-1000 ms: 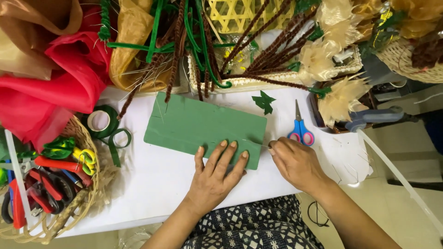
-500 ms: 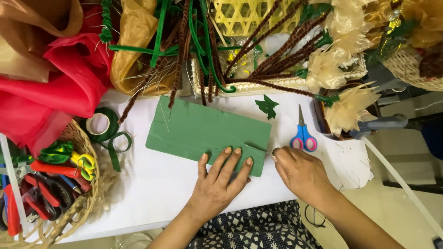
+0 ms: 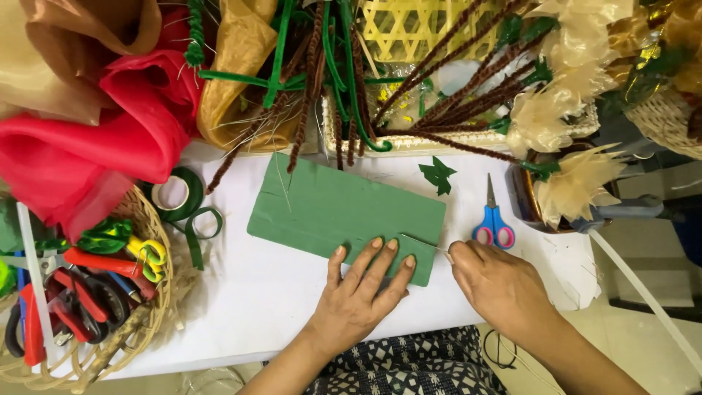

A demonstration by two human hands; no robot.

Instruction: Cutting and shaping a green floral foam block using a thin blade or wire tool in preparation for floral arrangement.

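A flat green foam block lies slightly slanted on the white table. My left hand rests palm down on the block's near right corner, fingers spread. My right hand sits just right of the block, its fingertips pinched on a thin wire that touches the block's right edge. Blue-handled scissors lie closed on the table beyond my right hand. A small green paper leaf shape lies above the block's far right corner.
A woven basket of pliers and cutters stands at the left front. A roll of green tape lies beside it. Red and tan fabric, fuzzy wire stems and cream fabric flowers crowd the back edge.
Both hands stay at the block's right end. The left hand's fingers have shifted slightly on the block, and the view has drifted a little.
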